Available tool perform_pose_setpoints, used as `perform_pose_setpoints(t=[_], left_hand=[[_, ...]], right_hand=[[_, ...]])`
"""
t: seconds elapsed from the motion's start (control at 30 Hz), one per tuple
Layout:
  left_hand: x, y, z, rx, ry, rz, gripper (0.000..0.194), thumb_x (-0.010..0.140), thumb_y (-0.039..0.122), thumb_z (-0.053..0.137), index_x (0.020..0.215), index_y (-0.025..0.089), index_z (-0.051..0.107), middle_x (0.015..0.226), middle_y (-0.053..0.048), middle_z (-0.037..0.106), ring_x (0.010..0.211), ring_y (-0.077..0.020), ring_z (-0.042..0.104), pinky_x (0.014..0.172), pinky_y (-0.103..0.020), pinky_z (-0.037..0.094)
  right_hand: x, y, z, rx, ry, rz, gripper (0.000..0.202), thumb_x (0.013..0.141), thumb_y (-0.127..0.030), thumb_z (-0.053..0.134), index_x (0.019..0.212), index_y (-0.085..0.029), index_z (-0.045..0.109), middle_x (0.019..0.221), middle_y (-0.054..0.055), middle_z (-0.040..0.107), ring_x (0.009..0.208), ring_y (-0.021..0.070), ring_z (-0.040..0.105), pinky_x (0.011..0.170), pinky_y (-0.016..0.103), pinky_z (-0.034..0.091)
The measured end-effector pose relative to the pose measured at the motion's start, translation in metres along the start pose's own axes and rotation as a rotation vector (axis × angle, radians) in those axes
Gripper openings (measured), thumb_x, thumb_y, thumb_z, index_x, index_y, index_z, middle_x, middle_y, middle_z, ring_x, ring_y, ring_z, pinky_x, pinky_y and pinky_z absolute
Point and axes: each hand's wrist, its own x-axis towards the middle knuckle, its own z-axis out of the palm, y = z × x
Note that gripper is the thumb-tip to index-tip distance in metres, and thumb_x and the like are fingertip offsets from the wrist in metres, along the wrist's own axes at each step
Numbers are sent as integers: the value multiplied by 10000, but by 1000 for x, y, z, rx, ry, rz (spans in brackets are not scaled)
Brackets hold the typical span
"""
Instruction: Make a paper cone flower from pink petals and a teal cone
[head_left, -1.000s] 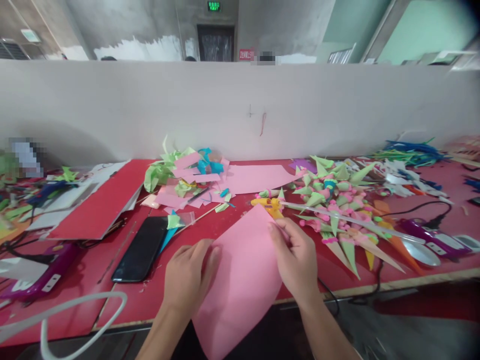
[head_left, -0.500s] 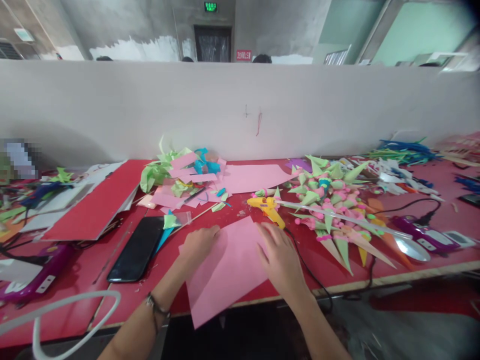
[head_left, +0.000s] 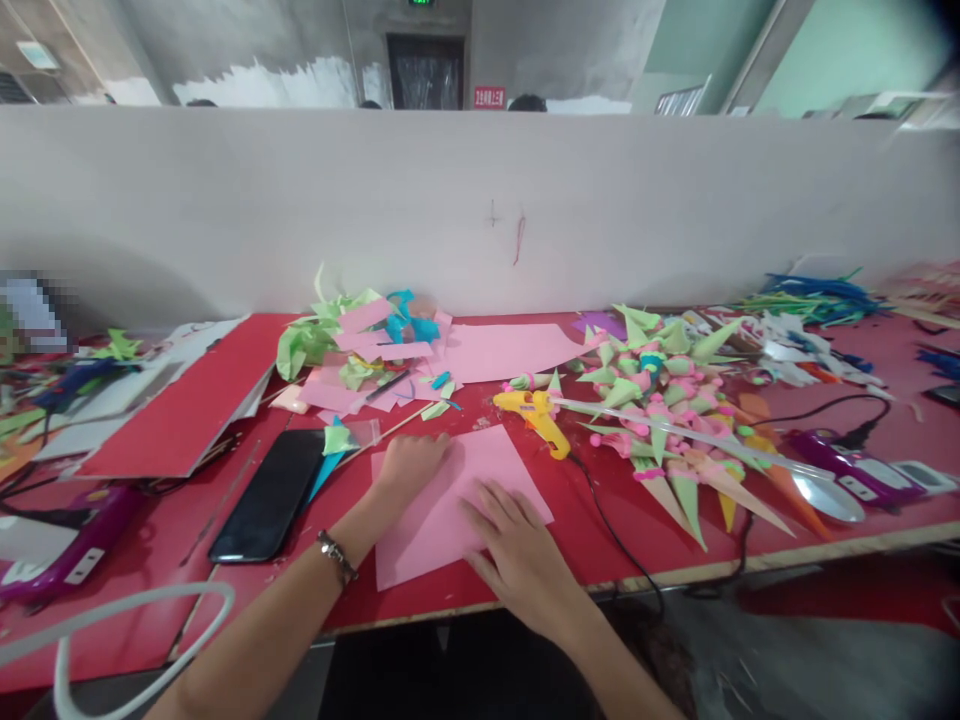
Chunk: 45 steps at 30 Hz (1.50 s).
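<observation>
A sheet of pink paper lies on the red table in front of me. My left hand presses on its far left part, with the fingers curled and closed against it. Over the paper's right part, my right hand lies palm down with its fingers stretched out. Just beyond the sheet's right corner is a yellow glue gun, its cord running toward the table edge. A black phone rests left of the paper. The undersides of both hands are hidden.
Paper scraps and a larger pink sheet lie at the back. A heap of paper cone flowers fills the right side, a clear rod across it. Purple power strips sit at both sides. A white partition stands behind.
The pink paper has moved away from the table's front edge, which its near corner overhung before. My right hand has slid left and nearer to me over the sheet; the left stays at its far side.
</observation>
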Motion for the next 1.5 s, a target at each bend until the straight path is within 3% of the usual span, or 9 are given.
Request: perform_pose_setpoints(t=[0.37,0.67,0.83,0.97,1.2,1.5], left_hand=[[-2,0,1,18,9,-9,314,874,245,308,1037,169,564,818,-130,667,724,-257,635,605,-322,443],[-3,1,4,13,33,-12,358,890,323,277,1055,164,552,804,-130,665,741,-254,625,627,-327,423],[-4,2,1,22,61,25,333,886,258,283,995,150,578,874,-128,652,839,-249,591,715,-343,394],[-4,2,-2,46,95,80,295,865,190,312,948,171,594,937,-109,637,970,-252,521,833,-367,328],[-2,0,2,77,132,155,299,862,162,315,950,173,600,962,-106,611,1010,-258,469,845,-372,301],[-2,3,3,99,164,186,302,880,171,281,1017,145,550,1078,-128,550,1043,-262,442,830,-373,330]], right_hand=[[-31,8,-17,-9,-132,-4,506,825,-448,422,1308,-346,310,1418,5,242,1298,225,199,1023,455,229],[-33,6,-16,-12,-140,20,503,828,-493,388,1306,-360,306,1412,6,258,1293,226,214,1014,463,225],[-34,7,-20,-11,-137,2,468,830,-502,379,1278,-368,358,1404,4,279,1284,228,233,1006,453,230],[-34,8,-25,2,-141,-2,434,835,-490,382,1253,-375,394,1386,12,319,1263,232,273,994,475,225],[-34,10,-26,44,-80,43,369,842,-450,392,1185,-356,490,1189,51,502,1137,209,410,1009,463,192],[-39,12,-24,4,-41,31,375,830,-416,432,1193,-340,487,1136,51,521,1085,213,444,1004,455,223]])
